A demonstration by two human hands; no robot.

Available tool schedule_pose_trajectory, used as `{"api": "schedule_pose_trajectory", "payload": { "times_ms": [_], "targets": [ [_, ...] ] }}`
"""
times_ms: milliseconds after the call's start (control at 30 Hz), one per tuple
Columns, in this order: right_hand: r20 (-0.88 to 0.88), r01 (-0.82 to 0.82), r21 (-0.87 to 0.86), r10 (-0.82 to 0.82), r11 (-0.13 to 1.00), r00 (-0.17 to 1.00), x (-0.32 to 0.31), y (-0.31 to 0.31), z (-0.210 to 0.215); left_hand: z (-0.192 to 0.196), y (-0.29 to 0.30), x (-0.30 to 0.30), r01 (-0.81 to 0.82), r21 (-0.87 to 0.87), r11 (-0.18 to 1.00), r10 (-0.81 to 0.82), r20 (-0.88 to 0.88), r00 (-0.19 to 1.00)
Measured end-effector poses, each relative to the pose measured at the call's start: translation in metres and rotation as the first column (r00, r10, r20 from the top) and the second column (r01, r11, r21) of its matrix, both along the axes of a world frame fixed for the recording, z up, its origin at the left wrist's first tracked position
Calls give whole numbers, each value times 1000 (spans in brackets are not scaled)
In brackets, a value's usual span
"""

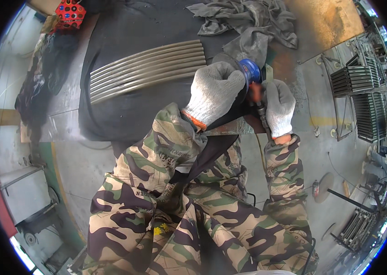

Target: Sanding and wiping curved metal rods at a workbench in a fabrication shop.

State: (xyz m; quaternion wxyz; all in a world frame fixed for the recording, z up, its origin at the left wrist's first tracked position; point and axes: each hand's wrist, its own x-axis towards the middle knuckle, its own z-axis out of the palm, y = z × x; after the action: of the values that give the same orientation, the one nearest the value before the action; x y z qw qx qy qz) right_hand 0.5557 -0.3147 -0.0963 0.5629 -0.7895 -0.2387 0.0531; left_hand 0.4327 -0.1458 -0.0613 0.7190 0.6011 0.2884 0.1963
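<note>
My left hand [216, 94], in a white knit glove with an orange cuff, is closed at a dark round disc [223, 58], whose edge shows past the knuckles. Against the disc is a blue round body [251, 71], part of what looks like an air-powered hand tool. Below the blue part, a blurred red piece [256, 91] and a dark metal hose fitting [261, 113] run down beside my right hand [279, 107]. That hand, gloved too, is closed around the tool's right side; its fingertips are partly hidden. To the left lie several curved metal tubes [147, 66], side by side.
A black mat [120, 34] covers much of the workbench. Crumpled grey cloth [253, 20] lies at the far side, with a brown board [326, 20] to its right. A red perforated thing [70, 14] sits far left. Racks of metal parts [360, 80] stand right.
</note>
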Motion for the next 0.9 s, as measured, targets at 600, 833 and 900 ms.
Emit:
{"api": "schedule_pose_trajectory", "payload": {
  "times_ms": [600, 833, 900],
  "targets": [
    [83, -12, -112, 22, 994, 996, 0, 0, 5, 11, 14, -13, 187, -131, 974, -186, 19, 982],
    [215, -1, -127, 28, 992, 976, 0, 1, 8, -4, 9, 0, 147, -35, 989, -142, 117, 983],
    [281, 35, -127, 2, 991, 960, -7, 4, 15, -10, 8, 1, 129, -76, 989, -116, 151, 982]
  ]
}}
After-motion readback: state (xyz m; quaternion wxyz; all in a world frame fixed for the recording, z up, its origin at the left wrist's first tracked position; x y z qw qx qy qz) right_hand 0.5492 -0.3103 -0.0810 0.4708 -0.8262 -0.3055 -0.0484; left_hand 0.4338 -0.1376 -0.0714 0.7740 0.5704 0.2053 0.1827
